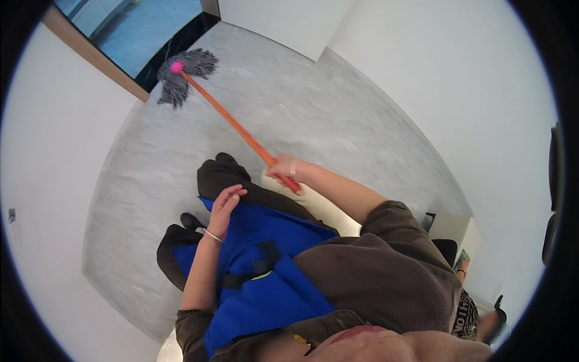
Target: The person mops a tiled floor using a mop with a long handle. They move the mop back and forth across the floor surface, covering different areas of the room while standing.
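Nearest lay the person's brown shirt and a blue apron with a dark strap across it. Just past these, the left hand was released, its fingers loosely bent, raised above the apron and well apart from the mop. A thin bracelet circled that wrist. The right hand grasped the mop's orange handle, closed around it near the red end, which stuck out below the fist; a pale band sat on the wrist. Near that hand showed a cream surface, partly covered, its kind hard to tell. 2 black shoes stood on the grey floor. Off to the right, another person's hand showed near a pale box.

From the right hand the handle slanted away to the far left, ending at a pink hub. The mop's grey strands were spread to 2 sides of it, on the floor along a black threshold. Beyond came a doorway with a brown frame, between white walls.
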`<state>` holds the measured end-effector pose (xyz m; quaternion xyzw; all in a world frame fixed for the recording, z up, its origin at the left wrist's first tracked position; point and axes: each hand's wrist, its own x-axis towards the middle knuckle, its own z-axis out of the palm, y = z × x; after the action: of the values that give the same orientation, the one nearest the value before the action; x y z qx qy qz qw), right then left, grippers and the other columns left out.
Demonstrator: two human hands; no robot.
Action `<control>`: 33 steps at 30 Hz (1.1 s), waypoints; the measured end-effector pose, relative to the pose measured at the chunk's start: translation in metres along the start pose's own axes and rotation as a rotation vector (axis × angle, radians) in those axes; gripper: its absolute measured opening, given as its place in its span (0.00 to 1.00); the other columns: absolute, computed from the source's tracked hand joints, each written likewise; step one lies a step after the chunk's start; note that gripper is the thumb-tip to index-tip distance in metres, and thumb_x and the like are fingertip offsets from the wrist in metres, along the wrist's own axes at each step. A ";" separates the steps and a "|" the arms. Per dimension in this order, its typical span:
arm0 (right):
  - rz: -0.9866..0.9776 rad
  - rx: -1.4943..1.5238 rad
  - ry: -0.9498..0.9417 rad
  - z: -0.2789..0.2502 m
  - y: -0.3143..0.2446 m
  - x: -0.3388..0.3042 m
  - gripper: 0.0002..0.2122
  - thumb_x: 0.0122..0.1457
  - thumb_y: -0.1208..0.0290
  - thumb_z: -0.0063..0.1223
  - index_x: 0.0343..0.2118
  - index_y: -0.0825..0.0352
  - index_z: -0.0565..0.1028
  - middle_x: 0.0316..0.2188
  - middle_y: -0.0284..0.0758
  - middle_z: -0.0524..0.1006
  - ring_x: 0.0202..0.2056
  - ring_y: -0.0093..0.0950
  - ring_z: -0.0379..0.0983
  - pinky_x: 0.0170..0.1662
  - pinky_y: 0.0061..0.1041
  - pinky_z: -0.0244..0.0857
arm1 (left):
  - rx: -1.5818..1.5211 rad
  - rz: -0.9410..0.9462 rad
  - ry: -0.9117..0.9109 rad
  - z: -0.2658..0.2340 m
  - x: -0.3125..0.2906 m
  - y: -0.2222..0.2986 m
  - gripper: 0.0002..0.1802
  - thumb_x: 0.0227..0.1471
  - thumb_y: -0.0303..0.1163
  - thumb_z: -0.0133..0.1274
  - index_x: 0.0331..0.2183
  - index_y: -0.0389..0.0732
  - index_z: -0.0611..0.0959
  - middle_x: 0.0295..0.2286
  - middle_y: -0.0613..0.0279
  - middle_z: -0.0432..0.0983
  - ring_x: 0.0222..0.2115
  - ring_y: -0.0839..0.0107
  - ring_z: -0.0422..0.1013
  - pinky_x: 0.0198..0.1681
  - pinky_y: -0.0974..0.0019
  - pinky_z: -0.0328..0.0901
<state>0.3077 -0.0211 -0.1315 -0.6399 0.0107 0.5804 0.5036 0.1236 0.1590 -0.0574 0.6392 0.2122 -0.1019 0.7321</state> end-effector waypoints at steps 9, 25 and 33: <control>-0.124 0.176 -0.040 0.104 -0.060 0.086 0.08 0.46 0.71 0.61 0.21 0.69 0.73 0.19 0.35 0.73 0.20 0.26 0.70 0.23 0.27 0.64 | -0.329 -0.137 0.504 0.025 0.051 0.029 0.20 0.58 0.36 0.48 0.49 0.40 0.65 0.39 0.59 0.72 0.33 0.67 0.74 0.33 0.62 0.74; 0.103 0.749 -0.224 0.155 -0.127 0.206 0.06 0.54 0.70 0.52 0.25 0.65 0.69 0.20 0.32 0.72 0.18 0.24 0.68 0.18 0.27 0.64 | -0.561 -0.257 0.697 -0.004 0.024 0.036 0.26 0.46 0.20 0.55 0.48 0.44 0.69 0.19 0.68 0.67 0.10 0.82 0.56 0.10 0.77 0.47; -0.026 0.739 -0.064 0.107 -0.176 0.258 0.12 0.51 0.74 0.52 0.13 0.68 0.67 0.09 0.35 0.65 0.09 0.30 0.62 0.14 0.30 0.58 | -0.061 -0.348 0.623 -0.012 0.126 0.085 0.38 0.41 0.16 0.53 0.56 0.42 0.65 0.13 0.72 0.61 0.07 0.81 0.55 0.09 0.74 0.49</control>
<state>0.4183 0.2834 -0.1957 -0.3965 0.1955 0.5504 0.7082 0.2690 0.2001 -0.0381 0.5716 0.5340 -0.0189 0.6227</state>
